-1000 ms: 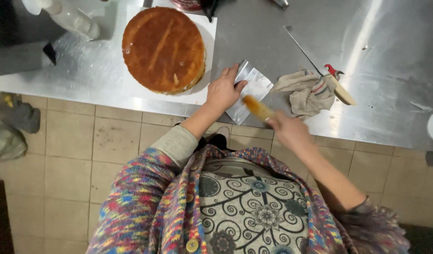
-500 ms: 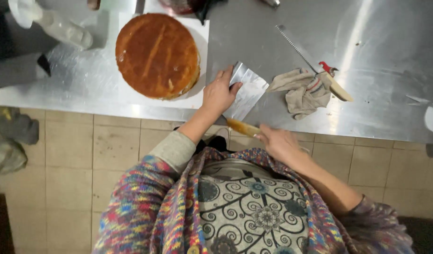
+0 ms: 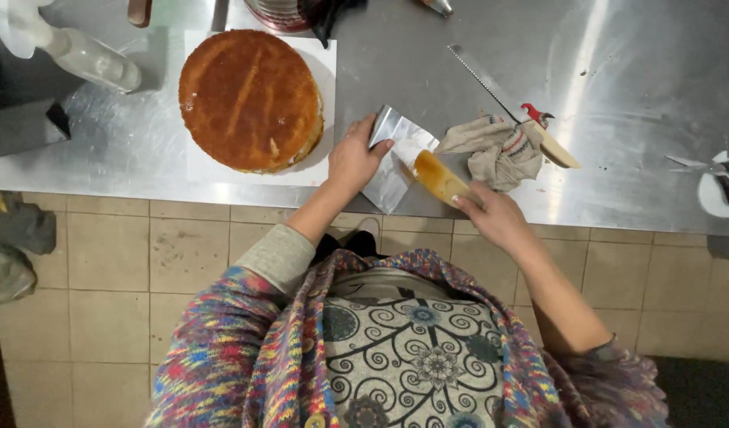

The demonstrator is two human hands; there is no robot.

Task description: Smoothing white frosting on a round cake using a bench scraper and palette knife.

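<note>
Cake (image 3: pixel 251 100) sits on white paper (image 3: pixel 317 162) at the left of the steel bench (image 3: pixel 634 71). Just right of the cake, the left hand (image 3: pixel 355 158) rests on a folded foil sheet (image 3: pixel 396 162) at the bench edge, grip closed on the foil's upper corner. Right of the foil, the right hand (image 3: pixel 495 214) grips a spatula (image 3: pixel 440 178), its tan blade lying over the foil. Further right of the cake lie a rag (image 3: pixel 495 150), a serrated knife (image 3: pixel 507 107) and scissors (image 3: pixel 717 170).
</note>
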